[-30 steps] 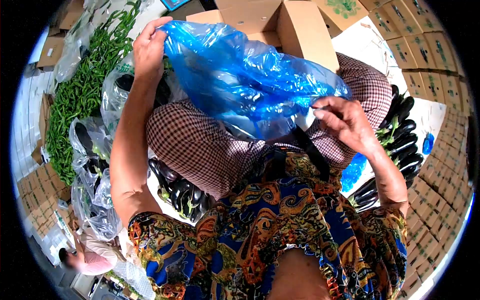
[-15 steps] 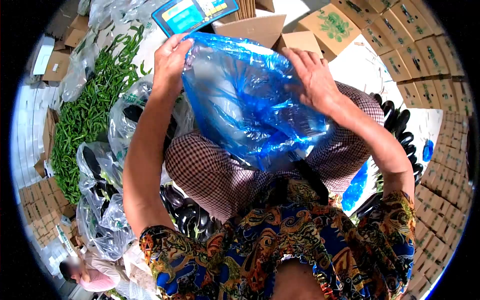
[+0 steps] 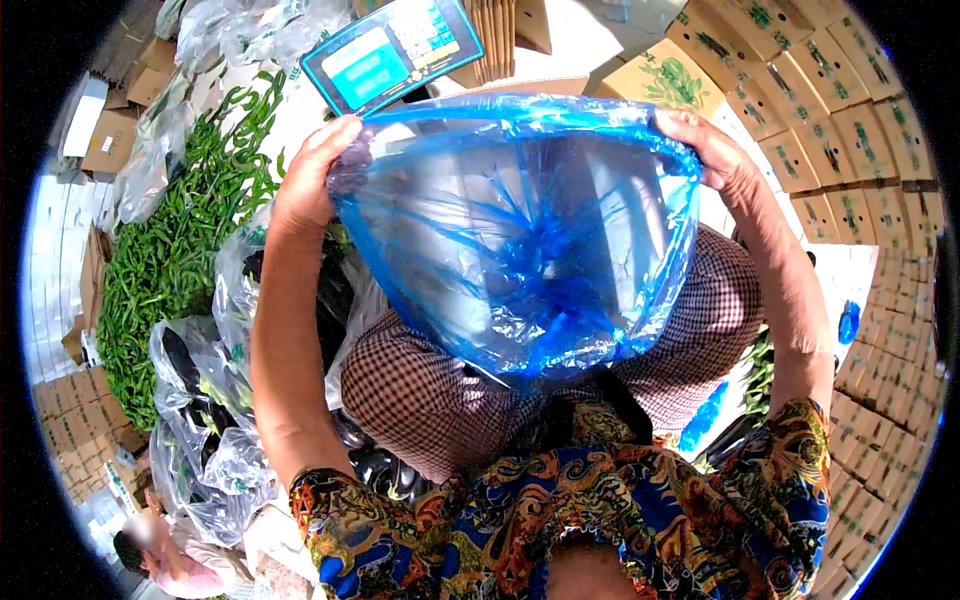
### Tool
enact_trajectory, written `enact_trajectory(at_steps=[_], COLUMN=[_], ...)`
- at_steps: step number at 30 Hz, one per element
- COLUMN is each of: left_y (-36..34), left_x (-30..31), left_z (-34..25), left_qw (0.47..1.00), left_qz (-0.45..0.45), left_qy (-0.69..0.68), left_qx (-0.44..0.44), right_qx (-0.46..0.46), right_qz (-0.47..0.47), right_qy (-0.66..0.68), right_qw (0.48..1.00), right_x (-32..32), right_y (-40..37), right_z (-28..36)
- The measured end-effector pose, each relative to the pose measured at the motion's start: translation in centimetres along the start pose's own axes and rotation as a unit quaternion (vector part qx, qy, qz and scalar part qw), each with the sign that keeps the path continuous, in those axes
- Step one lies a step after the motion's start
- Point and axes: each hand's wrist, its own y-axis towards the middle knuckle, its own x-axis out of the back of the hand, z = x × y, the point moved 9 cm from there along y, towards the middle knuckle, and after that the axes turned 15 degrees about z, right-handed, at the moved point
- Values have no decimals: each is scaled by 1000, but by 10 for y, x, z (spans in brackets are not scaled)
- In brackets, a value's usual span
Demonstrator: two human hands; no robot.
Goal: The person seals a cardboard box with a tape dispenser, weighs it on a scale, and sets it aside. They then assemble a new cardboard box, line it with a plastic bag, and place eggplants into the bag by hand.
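A thin, see-through blue plastic bag (image 3: 540, 250) is stretched wide in front of me, its mouth spread and its gathered bottom showing in the middle. My left hand (image 3: 318, 170) pinches the rim at the upper left. At the upper right, my right hand (image 3: 708, 150) grips the opposite side of the rim. The bag hangs over my lap, above my checked trousers (image 3: 430, 390). Nothing shows inside it. Just beyond the rim is the blue-framed scale display (image 3: 390, 55).
Green peppers (image 3: 180, 270) lie heaped on the left. Clear bags holding eggplants (image 3: 200, 400) stand beside my left arm. A printed carton (image 3: 665, 80) is ahead, with stacked cartons (image 3: 880, 280) along the right. Another person (image 3: 170, 560) sits at the lower left.
My right hand has moved outward to the right and now grips the rim. The bag's mouth is stretched much wider. My left hand has come slightly lower and to the left.
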Motion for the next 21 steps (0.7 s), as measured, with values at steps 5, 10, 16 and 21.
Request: enact_trajectory(at_steps=[5, 10, 16, 21], left_y=[15, 32, 36, 48], left_x=[14, 18, 11, 35], left_z=[18, 35, 26, 47], left_qw=[997, 995, 985, 982], left_qz=[-41, -76, -125, -133], left_qy=[-66, -55, -82, -73], left_qx=[-23, -39, -82, -110], right_qx=[28, 185, 187, 172], right_qz=[47, 39, 205, -65], right_qy=[-4, 160, 195, 16], right_qw=[998, 969, 941, 983], right_x=[23, 34, 34, 100], right_y=[-12, 1, 30, 57], right_z=[0, 29, 55, 34])
